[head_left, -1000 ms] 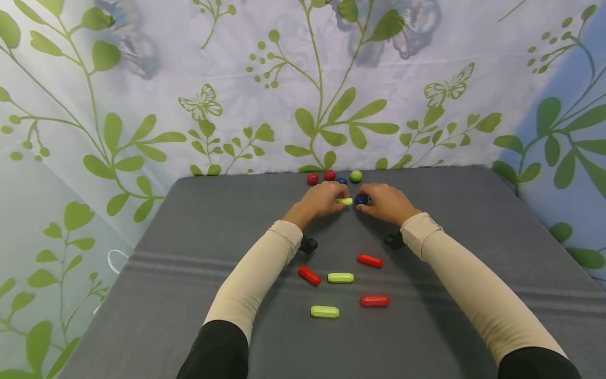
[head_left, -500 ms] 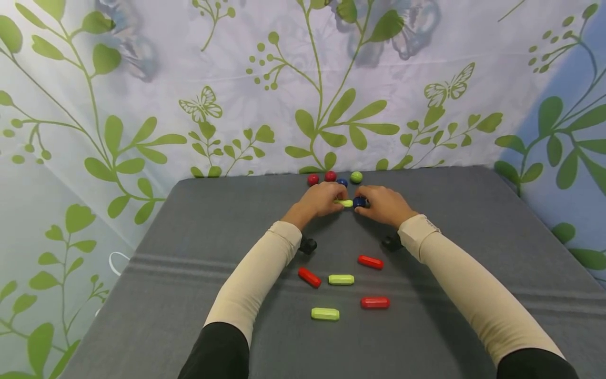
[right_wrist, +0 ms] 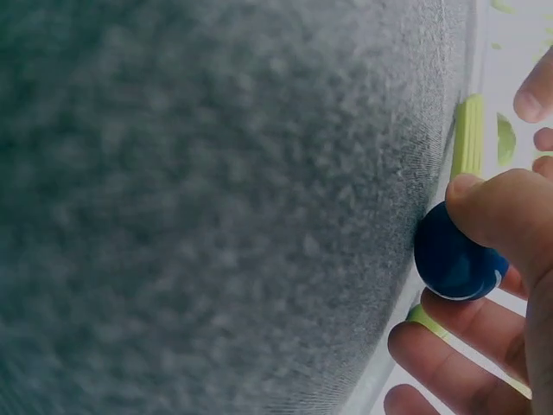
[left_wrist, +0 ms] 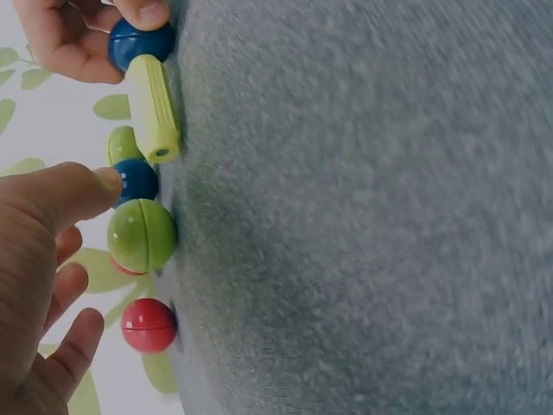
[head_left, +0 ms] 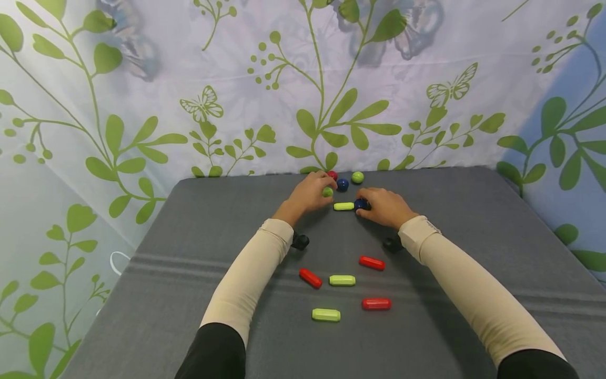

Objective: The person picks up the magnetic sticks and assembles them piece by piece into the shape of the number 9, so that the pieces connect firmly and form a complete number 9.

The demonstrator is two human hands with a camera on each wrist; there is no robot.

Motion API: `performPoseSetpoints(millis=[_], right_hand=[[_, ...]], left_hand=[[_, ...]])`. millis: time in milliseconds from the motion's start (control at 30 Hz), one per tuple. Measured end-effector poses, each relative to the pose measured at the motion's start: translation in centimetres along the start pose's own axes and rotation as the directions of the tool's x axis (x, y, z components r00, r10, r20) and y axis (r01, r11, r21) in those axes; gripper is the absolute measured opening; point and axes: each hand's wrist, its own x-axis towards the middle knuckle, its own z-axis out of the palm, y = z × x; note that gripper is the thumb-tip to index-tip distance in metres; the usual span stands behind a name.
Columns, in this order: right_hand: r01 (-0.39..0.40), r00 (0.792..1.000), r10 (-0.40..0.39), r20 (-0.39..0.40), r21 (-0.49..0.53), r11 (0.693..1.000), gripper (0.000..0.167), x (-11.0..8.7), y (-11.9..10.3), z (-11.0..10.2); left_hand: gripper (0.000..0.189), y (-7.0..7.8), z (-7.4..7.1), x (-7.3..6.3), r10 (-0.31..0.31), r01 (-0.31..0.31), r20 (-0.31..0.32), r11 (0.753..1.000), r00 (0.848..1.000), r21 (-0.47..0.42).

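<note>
My right hand [head_left: 385, 205] pinches a dark blue ball [right_wrist: 458, 255] between thumb and fingers. The ball sits against the right end of a ribbed yellow-green stick [head_left: 343, 206] lying on the grey table. At the stick's free end, a small hole faces the left wrist camera. My left hand [head_left: 310, 192] is left of the stick, fingers loose and spread, thumb extended. A green ball [left_wrist: 143, 235] is close by its fingertips. Just beyond are a second blue ball [head_left: 343, 184] and another green ball [head_left: 357, 177].
A red ball [left_wrist: 149, 326] shows below the green one in the left wrist view; another red ball [head_left: 332, 175] is at the back edge. Nearer me lie red sticks [head_left: 376, 303] and yellow-green sticks [head_left: 326, 315]. A patterned cloth [head_left: 265, 105] hangs behind the table.
My left hand has let go of the yellow-green stick and moved left and back, uncovering a green ball. My right hand has brought the blue ball against the stick's end and still holds it.
</note>
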Motion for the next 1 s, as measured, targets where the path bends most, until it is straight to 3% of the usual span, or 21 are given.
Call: performPoseSetpoints(millis=[167,300,433,600,1000], right_hand=[[0.012,1.000,-0.012,0.002,-0.023,1.000,0.045,0.2,-0.3,0.0],[0.055,0.997,-0.056,-0.043,-0.035,0.998,0.051,0.4,-0.8,-0.1],[0.157,0.984,-0.154,-0.084,0.030,0.987,0.047,1.1,-1.5,-0.4],[0.240,0.970,-0.236,-0.057,0.098,0.966,0.037,1.9,-2.0,-0.2],[0.222,0.975,-0.220,-0.029,0.121,0.967,0.023,2.3,-1.0,0.8]], left_hand=[[0.040,-0.3,0.1,-0.1,-0.051,0.049,0.048,0.998,0.998,0.039],[0.038,-0.4,0.1,-0.3,-0.071,0.066,0.088,0.996,0.994,0.055],[0.033,-0.5,0.2,-0.4,-0.070,0.063,0.084,0.995,0.994,0.074],[0.028,-0.4,0.5,-0.8,-0.042,0.035,0.069,0.995,0.997,0.091],[0.024,-0.8,1.2,-1.6,-0.008,0.009,0.013,0.999,1.000,-0.047]])
